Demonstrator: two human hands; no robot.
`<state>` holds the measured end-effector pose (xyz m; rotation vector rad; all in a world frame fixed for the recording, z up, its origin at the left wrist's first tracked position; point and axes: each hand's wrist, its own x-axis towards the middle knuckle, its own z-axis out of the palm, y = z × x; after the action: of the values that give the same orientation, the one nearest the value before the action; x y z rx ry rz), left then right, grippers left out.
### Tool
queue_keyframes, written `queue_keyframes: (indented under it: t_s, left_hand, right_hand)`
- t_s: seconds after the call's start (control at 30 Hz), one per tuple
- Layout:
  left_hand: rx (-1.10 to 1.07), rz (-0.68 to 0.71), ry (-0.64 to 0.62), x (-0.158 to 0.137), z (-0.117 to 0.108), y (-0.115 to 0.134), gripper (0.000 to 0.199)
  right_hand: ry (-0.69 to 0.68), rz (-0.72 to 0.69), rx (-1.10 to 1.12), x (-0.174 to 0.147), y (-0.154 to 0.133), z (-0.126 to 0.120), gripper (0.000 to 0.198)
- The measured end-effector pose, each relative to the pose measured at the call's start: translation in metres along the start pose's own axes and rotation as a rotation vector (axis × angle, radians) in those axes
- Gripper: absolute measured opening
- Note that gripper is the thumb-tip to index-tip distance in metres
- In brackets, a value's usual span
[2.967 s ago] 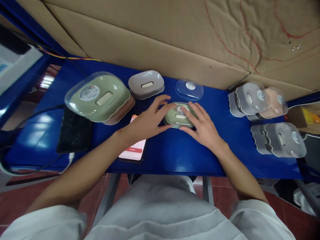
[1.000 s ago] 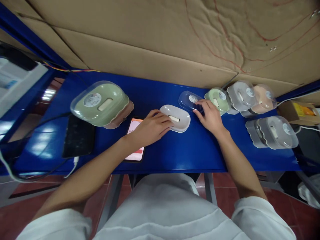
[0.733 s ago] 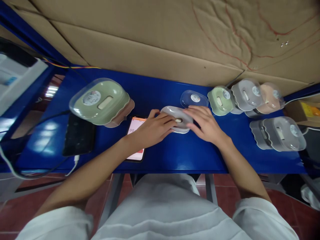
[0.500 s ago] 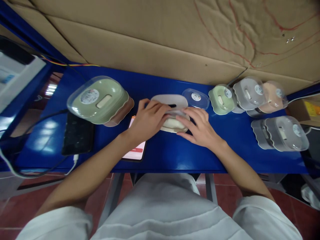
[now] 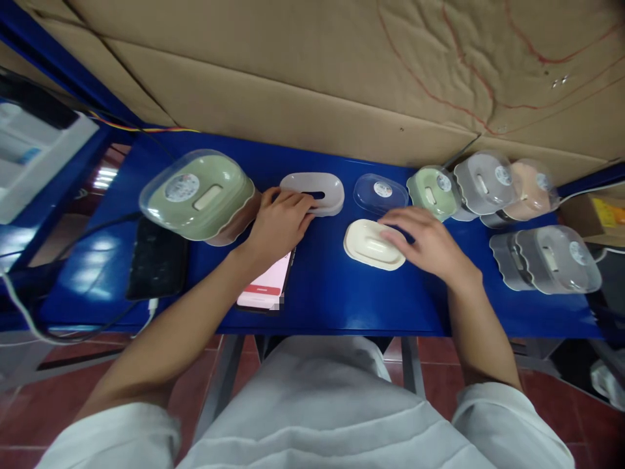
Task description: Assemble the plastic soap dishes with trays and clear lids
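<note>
A pale grey oval tray (image 5: 331, 195) with a dark slot in its middle stands at the back centre of the table. My left hand (image 5: 286, 215) is closed on its left front rim, fingertips near the slot. In front and to the right lies a cream oval dish (image 5: 366, 242) with a raised, glossy middle. My right hand (image 5: 422, 241) has its thumb over the right end of that dish, fingers curled along the far edge. Behind it, a clear oval lid (image 5: 371, 194) with a round sticker rests flat on the blue table (image 5: 322, 293).
Stacked green and brown boxes (image 5: 219, 195) with a clear lid stand left, beside a black device (image 5: 156, 260) on a cable. A lit phone (image 5: 263, 286) lies under my left forearm. Green (image 5: 433, 192), grey (image 5: 483, 185) and peach (image 5: 527, 189) lidded boxes stand right, with more grey ones (image 5: 549, 260) nearer.
My hands have moved apart. The grey tray has shifted left with my left hand; the cream dish, formerly in front of it between both hands, is now further right under my right hand.
</note>
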<state>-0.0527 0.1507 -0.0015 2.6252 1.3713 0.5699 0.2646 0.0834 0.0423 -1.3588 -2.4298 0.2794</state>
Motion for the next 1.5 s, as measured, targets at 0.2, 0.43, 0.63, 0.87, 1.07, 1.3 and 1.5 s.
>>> queue_keyframes:
  t_s: [0.2,0.43,0.63,0.87,1.07,1.3,1.5]
  left_hand:
    - [0.029,0.084,-0.018,-0.006,-0.005,0.018,0.036]
    - [0.022,0.039,-0.026,-0.01,-0.012,0.023,0.039]
    - [-0.05,0.066,0.024,-0.008,-0.008,0.015,0.029]
    - [-0.096,0.366,0.056,-0.017,-0.006,0.041,0.024]
    - [-0.036,0.484,-0.072,-0.019,0.001,0.049,0.027]
    - [0.028,0.412,-0.113,-0.012,-0.004,0.035,0.026]
    - [-0.094,0.364,-0.073,-0.006,-0.001,0.015,0.03]
  right_hand:
    - [0.056,0.192,-0.228,0.01,0.031,0.016,0.048]
    - [-0.157,0.086,-0.074,-0.003,0.0,0.006,0.035]
    - [-0.152,-0.047,0.117,-0.001,-0.018,0.013,0.035]
    - [-0.071,-0.054,-0.075,0.0,-0.023,0.002,0.058]
    - [-0.213,-0.053,-0.055,-0.012,-0.019,0.005,0.076]
    - [-0.132,-0.119,-0.123,0.006,-0.014,0.035,0.051]
    - [-0.086,-0.052,-0.229,0.016,-0.013,0.048,0.05]
